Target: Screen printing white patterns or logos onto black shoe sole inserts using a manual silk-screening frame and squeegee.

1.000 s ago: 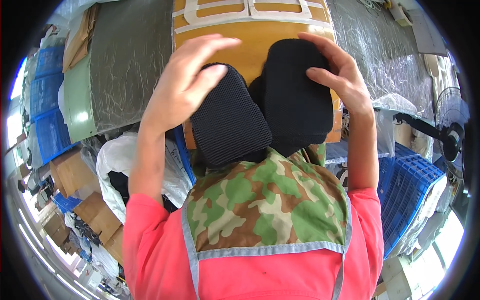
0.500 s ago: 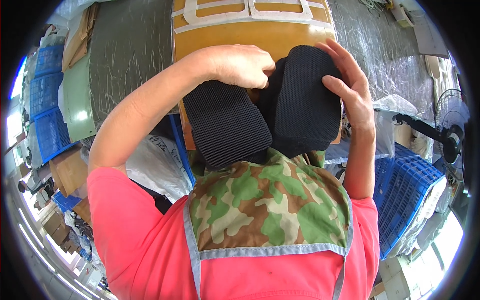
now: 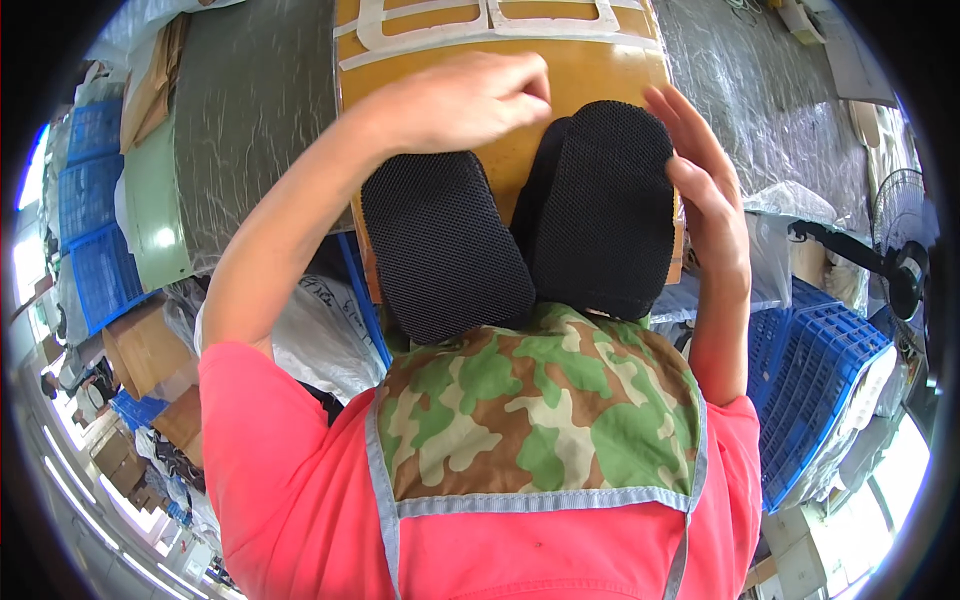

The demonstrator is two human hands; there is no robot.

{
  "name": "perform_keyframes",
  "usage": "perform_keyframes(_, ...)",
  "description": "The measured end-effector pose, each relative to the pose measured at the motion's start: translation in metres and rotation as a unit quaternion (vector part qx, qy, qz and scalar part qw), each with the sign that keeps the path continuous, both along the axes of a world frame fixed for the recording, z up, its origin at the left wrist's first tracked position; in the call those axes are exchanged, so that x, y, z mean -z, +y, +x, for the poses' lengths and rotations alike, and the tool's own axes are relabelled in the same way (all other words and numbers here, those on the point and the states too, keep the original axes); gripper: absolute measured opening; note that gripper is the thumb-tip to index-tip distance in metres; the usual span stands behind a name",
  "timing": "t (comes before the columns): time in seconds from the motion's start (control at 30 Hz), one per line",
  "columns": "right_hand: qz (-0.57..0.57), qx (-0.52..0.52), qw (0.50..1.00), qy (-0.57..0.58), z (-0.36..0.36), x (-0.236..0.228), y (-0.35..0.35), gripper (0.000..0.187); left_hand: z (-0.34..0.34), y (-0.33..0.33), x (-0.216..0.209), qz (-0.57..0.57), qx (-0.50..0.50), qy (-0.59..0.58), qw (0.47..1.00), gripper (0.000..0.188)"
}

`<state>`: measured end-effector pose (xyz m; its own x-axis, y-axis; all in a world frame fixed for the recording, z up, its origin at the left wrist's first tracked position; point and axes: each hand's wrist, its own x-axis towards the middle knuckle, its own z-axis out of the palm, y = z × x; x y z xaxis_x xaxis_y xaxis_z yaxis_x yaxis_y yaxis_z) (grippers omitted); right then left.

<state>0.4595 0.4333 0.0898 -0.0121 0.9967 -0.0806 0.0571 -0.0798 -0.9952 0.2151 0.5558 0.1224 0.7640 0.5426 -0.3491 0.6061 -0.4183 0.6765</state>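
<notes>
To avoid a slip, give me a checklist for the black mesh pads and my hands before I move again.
1. Pads apart at their far ends: ok; yellow board shows between the left mesh pad and right mesh pad.
2. Right mesh pad lined up with the black pad beneath: not ok; the lower one juts out at its left.
3. Left hand empty: cannot tell; its fingers are blurred.
4. Right hand touching the right mesh pad: cannot tell; it is at the right edge.
5. White frame outlines apart from the pads: ok.
</notes>
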Motion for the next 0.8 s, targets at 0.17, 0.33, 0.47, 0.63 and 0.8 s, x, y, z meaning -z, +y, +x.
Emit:
perform_keyframes(0.17,-0.068,0.082,0.985,0.133,0.001,0.016,-0.044,0.087,-0.07,-0.008,0.008,-0.039,-0.117,-0.12,0.985,0.046)
perform_keyframes(0.33,-0.114,0.072,0.976,0.171,-0.031,0.003,-0.027,0.086,-0.098,-0.045,0.031,-0.1,-0.207,-0.168,0.958,0.073)
perform_keyframes(0.47,-0.153,-0.098,0.973,0.141,-0.029,0.0,-0.019,0.086,-0.087,-0.065,0.022,-0.164,-0.185,-0.19,0.95,0.077)
perform_keyframes(0.63,-0.09,-0.157,0.983,0.007,-0.02,-0.007,0.001,0.097,-0.097,-0.076,0.031,-0.12,-0.242,-0.262,0.927,0.079)
perform_keyframes(0.8,0.051,-0.134,0.963,-0.226,-0.027,-0.024,0.023,0.062,-0.109,-0.083,0.016,-0.04,-0.226,-0.266,0.936,0.072)
